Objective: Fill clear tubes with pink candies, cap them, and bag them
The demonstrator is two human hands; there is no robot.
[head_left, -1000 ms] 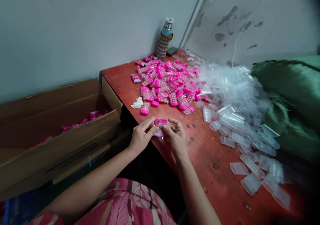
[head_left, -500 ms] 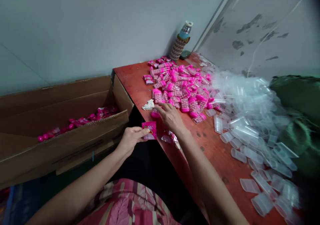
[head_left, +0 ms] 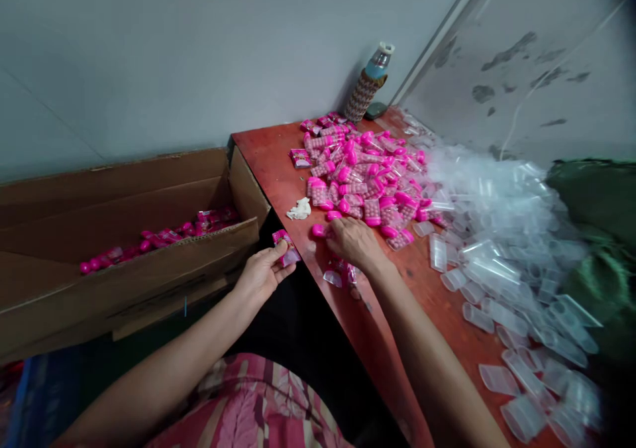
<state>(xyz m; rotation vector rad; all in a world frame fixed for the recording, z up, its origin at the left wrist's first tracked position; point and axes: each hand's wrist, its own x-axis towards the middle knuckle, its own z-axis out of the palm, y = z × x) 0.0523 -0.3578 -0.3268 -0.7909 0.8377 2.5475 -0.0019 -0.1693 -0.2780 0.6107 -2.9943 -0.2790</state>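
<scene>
A small pink printed packet [head_left: 287, 252] is pinched between the thumb and fingers of my left hand [head_left: 262, 273], just off the table's left edge. My right hand [head_left: 354, 241] is over the tabletop with its fingers closed on a tube with a pink cap [head_left: 318, 230]; the hand hides most of the tube. Just beyond these fingers lies another pink cap [head_left: 333, 215]. Close below the hand are loose pink packets [head_left: 342, 270], partly covered by it. A heap of clear pink-capped tubes filled with pink balls [head_left: 371, 211] spreads behind my right hand.
Left of the red table [head_left: 268, 144], a long cardboard box [head_left: 189, 262] holds several pink packed pieces. Clear tubes [head_left: 497, 269] are piled at right beside a green sack [head_left: 591, 196]. A bottle in a knitted cover [head_left: 365, 93] and a white crumpled scrap [head_left: 299, 209] are on the table.
My left hand has tilted the packet and moved it slightly left. My right hand's fingers have come down and closed on the pink-capped tube. The view has shifted slightly.
</scene>
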